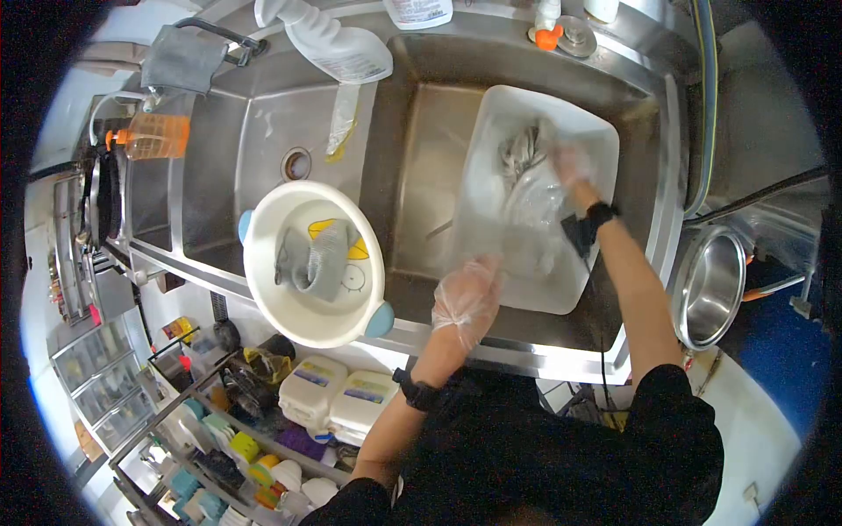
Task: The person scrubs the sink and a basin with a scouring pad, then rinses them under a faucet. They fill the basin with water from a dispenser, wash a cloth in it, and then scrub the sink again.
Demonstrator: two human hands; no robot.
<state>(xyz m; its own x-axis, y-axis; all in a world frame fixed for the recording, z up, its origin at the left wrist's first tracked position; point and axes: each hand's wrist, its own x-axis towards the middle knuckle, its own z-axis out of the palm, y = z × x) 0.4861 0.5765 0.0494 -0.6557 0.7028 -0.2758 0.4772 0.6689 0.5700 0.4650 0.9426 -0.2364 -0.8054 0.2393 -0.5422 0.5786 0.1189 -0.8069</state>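
A white rectangular tub (491, 114) stands in the right sink basin. Inside it lie a crumpled grey-and-white cloth (520, 156) and a clear, shiny patch like water or thin plastic. My left hand (465, 302), in a clear plastic glove, grips the tub at its near left corner, fingertips over the rim. Smeared by motion, my right hand (574, 167) is over the tub, just right of the cloth; its fingers do not show clearly. Dark bands circle both wrists.
To the left, a round cream basin (257, 263) holding a grey cloth (329, 261) straddles the sink's front edge. A white spray bottle (338, 48) stands at the back, and an orange bottle (158, 136) at far left. A steel bowl (712, 289) sits right of the sink.
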